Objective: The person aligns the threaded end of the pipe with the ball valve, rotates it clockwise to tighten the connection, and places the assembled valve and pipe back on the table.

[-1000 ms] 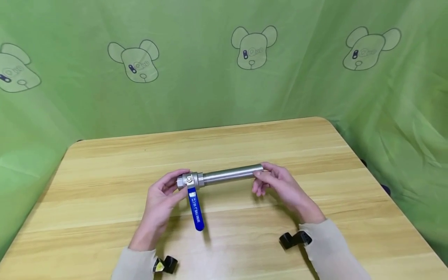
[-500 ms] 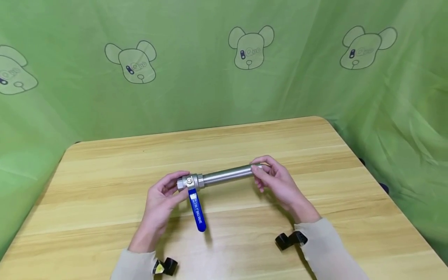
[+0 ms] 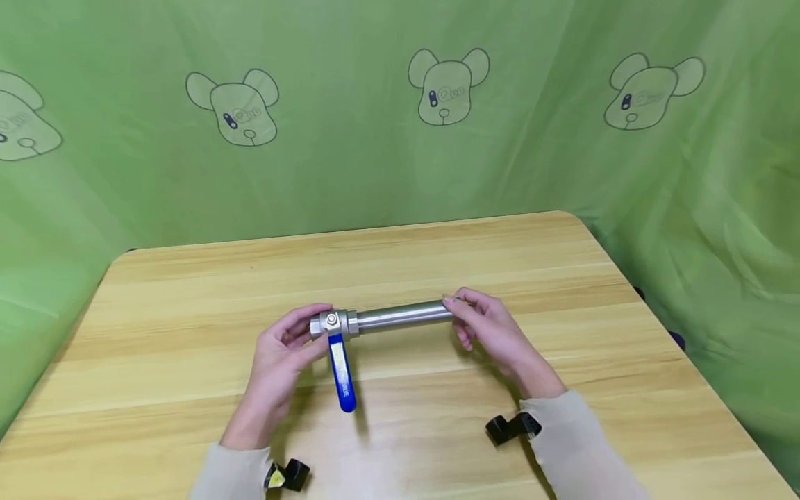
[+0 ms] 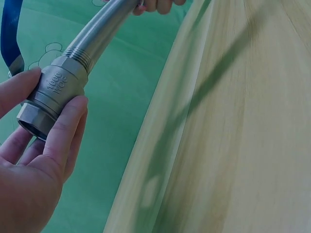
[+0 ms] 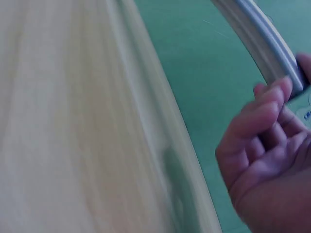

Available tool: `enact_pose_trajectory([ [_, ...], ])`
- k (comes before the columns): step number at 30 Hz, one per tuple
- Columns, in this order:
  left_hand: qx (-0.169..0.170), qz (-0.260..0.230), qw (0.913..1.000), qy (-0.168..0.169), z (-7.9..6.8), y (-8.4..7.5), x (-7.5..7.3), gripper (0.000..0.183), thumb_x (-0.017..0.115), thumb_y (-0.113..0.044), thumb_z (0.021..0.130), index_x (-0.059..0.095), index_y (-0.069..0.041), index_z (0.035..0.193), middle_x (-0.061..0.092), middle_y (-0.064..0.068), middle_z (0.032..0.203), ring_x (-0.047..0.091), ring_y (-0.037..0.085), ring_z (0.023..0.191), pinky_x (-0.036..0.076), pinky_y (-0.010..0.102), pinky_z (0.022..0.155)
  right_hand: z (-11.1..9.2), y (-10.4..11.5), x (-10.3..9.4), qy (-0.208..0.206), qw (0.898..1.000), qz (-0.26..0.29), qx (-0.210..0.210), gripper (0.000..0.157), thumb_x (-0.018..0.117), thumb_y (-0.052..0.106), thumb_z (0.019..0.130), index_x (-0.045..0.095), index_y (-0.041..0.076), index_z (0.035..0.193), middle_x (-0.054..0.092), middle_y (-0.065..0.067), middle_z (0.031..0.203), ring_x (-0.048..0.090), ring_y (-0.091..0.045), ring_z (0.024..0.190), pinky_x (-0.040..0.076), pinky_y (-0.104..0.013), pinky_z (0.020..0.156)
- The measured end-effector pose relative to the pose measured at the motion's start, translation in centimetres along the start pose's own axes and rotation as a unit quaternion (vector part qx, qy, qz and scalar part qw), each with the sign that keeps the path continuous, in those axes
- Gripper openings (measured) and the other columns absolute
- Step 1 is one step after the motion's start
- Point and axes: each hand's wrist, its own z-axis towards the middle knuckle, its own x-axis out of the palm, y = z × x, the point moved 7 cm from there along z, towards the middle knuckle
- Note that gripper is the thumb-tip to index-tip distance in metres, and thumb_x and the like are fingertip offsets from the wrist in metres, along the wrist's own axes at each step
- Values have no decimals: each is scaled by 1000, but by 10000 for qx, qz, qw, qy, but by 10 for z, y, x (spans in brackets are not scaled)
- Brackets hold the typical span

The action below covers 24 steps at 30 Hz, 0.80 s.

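Note:
A steel ball valve (image 3: pixel 333 321) with a blue lever handle (image 3: pixel 342 375) is held between the thumb and fingers of my left hand (image 3: pixel 275 364). From its right side runs a straight steel pipe (image 3: pixel 403 317). In the left wrist view, screw threads show where the pipe (image 4: pixel 104 29) meets the valve body (image 4: pixel 57 85), and the valve's other end is an open socket. My right hand (image 3: pixel 494 333) pinches the pipe's far end between thumb and fingers, with the other fingers curled beneath. Pipe and valve are held above the table, and their shadow falls on it.
The wood-grain table (image 3: pixel 206 305) spreads beneath both hands. A green curtain (image 3: pixel 350 167) printed with bear heads stands behind the table and along its sides. Small black wrist cameras (image 3: pixel 512 429) stick out from both sleeves.
My right hand has shifted its grip a little further along the pipe towards the valve. The valve and pipe have moved slightly left in the head view, with a slightly flatter tilt.

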Motion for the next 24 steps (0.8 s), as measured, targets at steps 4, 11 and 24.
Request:
enact_pose_trajectory([
  [4, -4, -97, 9999, -37, 1, -1, -2, 52, 75, 12, 87, 68, -1, 137, 76, 2, 125, 73, 18, 114, 64, 27, 99, 4, -3, 2, -85, 9996, -123, 223, 41, 56, 44, 112, 65, 7, 98, 57, 4, 68, 51, -8, 59, 49, -18, 54],
  [11, -121, -468, 9986, -196, 1, 5, -6, 47, 74, 13, 88, 75, -6, 130, 79, -2, 116, 75, 17, 107, 66, 24, 88, 0, -1, 8, 633, 9979, -117, -104, 32, 50, 27, 113, 58, -3, 108, 60, 2, 75, 55, -10, 65, 55, -23, 59],
  [24, -78, -802, 9964, -273, -1, 3, -5, 45, 72, 14, 90, 82, -22, 117, 81, -5, 110, 75, 13, 100, 66, 22, 84, 4, -2, 6, 607, 9974, -380, 35, 61, 41, 43, 116, 66, -12, 117, 71, -4, 82, 67, -14, 71, 64, -27, 68],
])
